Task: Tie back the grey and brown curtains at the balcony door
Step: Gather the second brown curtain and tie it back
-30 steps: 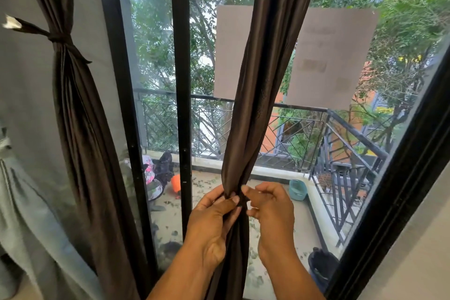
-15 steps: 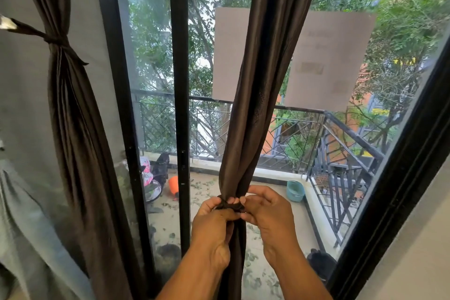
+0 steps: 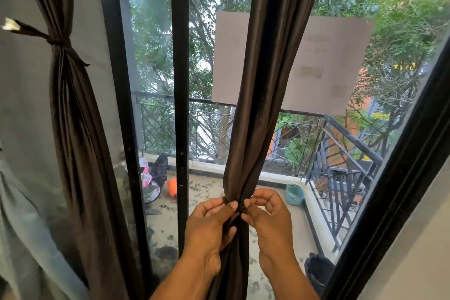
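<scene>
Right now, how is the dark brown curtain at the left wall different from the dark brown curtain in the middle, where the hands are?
The left dark brown curtain is already cinched high by a tied band and nobody touches it. The middle dark brown curtain is gathered lower down only by the left hand and right hand, which pinch the fabric; no finished knot shows. The left one hangs against the wall, the middle one before the glass. Both share the same dark, shiny fabric.

No readable text anywhere. Two paper sheets point(image 3: 326, 66) taped on the balcony door glass point(image 3: 155, 61), either side of the brown curtain point(image 3: 265, 95), show only faint marks bleeding through from the far side, too blurred to read. No labels, brands or numbers legible elsewhere.
</scene>
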